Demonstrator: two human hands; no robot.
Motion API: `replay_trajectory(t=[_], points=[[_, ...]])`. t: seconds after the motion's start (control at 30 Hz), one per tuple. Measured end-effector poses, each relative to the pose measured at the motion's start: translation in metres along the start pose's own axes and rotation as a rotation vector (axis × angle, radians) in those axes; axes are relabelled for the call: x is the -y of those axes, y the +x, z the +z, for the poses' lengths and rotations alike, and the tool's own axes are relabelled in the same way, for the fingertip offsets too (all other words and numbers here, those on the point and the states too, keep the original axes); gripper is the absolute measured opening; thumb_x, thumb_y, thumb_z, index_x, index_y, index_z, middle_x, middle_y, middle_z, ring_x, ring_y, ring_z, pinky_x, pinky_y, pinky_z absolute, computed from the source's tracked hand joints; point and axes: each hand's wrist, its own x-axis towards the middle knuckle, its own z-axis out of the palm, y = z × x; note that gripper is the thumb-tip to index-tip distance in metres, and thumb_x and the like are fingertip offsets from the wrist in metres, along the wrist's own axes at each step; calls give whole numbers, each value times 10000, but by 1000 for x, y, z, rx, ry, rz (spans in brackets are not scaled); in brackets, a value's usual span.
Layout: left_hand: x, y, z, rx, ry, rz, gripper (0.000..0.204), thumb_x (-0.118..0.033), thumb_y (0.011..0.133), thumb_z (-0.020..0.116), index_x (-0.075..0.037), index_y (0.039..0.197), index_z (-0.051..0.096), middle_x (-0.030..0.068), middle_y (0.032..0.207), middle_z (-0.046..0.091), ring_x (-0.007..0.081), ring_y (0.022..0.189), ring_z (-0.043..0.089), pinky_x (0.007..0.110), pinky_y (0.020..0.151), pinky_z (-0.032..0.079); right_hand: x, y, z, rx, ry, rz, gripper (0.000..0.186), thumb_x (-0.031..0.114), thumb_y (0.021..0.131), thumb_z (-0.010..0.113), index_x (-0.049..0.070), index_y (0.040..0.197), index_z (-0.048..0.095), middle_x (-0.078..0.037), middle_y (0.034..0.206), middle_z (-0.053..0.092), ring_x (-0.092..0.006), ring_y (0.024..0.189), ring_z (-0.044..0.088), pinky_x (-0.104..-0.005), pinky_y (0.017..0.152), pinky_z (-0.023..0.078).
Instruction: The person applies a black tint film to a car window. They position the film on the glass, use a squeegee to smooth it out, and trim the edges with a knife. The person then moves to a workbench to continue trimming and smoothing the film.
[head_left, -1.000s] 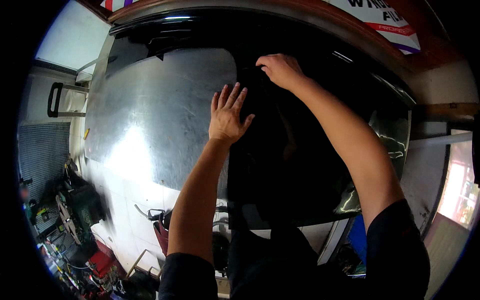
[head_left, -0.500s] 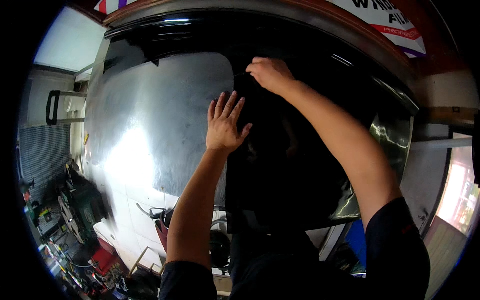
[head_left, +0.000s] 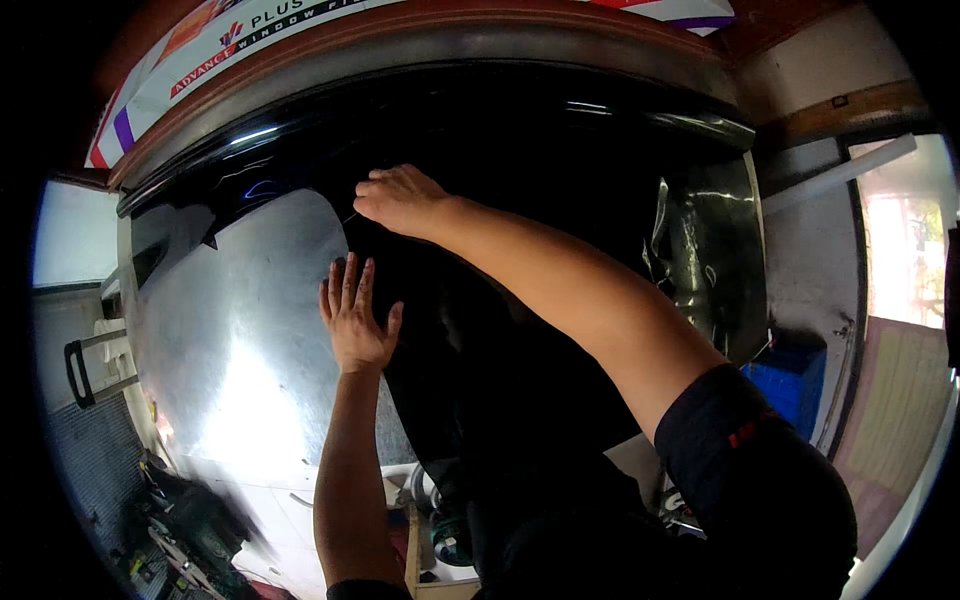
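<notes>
A large sheet of glossy black film point(head_left: 540, 330) lies over a board, its curved cut edge running beside a bare, shiny grey surface point(head_left: 240, 330). My left hand point(head_left: 360, 315) rests flat with fingers spread, the palm across the border between the grey surface and the film. Farther off and to its right, my right hand point(head_left: 405, 200) is closed in a pinch just over the black film, near the top of the curved edge. A thin pale line shows at its fingertips, but what they hold is too small to make out.
Along the far side runs a rolled length of black film point(head_left: 250, 140) below a brown ledge point(head_left: 400, 35). Crinkled, see-through dark film point(head_left: 700, 260) hangs at the right. A blue bin point(head_left: 790, 380) stands beyond it. A black handle point(head_left: 78, 375) sticks out at the left.
The whole view has shifted, so film and hands appear farther left and lower. My left hand stays flat at the film's edge; my right hand stays pinched near the curve.
</notes>
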Motion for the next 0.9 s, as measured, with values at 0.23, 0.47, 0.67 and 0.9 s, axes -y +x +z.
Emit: replay_trajectory(t=[0.23, 0.47, 0.67, 0.9], points=[[2, 0, 0, 12, 5, 3, 671, -522, 929, 508, -183, 1502, 428, 89, 1600, 330, 327, 1496, 242, 524, 1220, 144, -19, -13, -9, -14, 30, 60, 122, 63, 876, 607, 91, 974, 673, -53, 1058, 650, -239, 1052, 618, -374, 868, 553], [-2, 2, 0, 19, 2, 2, 667, -488, 916, 536, -191, 1504, 426, 91, 1600, 330, 326, 1499, 236, 534, 1218, 141, -68, -53, -7, -20, 18, 128, 146, 55, 895, 581, 99, 1005, 665, -39, 1053, 646, -233, 1049, 616, -386, 864, 554], [0, 0, 1, 8, -25, 21, 667, -420, 905, 582, -195, 1511, 413, 91, 1604, 320, 331, 1501, 229, 536, 1218, 136, -107, -95, -16, -69, 9, 189, 130, 28, 851, 602, 98, 950, 652, -42, 992, 637, -244, 1001, 624, -389, 810, 564], [-2, 1, 1, 40, 39, 31, 669, -461, 927, 560, -182, 1514, 401, 101, 1603, 314, 330, 1502, 222, 534, 1221, 135, -146, -154, -41, -48, -40, 280, 189, 74, 915, 581, 92, 1051, 710, -51, 1023, 680, -233, 1012, 650, -385, 837, 572]])
